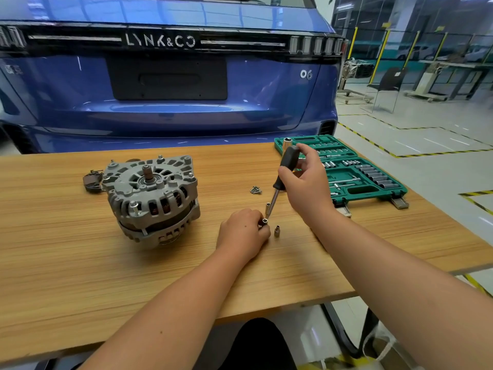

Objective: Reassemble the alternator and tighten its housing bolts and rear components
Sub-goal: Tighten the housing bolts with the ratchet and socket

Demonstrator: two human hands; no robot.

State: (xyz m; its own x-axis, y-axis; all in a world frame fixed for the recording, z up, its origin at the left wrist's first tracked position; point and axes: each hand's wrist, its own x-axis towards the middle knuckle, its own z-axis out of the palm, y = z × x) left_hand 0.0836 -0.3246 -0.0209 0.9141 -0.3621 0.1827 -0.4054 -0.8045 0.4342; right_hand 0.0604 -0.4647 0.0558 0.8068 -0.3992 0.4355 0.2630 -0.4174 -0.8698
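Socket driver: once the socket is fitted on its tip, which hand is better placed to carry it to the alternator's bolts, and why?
Probably the right hand: it already grips the driver by its black handle. The left hand only pinches the socket at the tip, yet lies nearer the alternator, so it could steady the housing.

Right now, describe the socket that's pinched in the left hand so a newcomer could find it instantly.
Start at the grey alternator on the wooden table and look right to the left hand. The socket sits in its fingertips, open end up, under the driver tip. Two other sockets stand loose; only this one is held.
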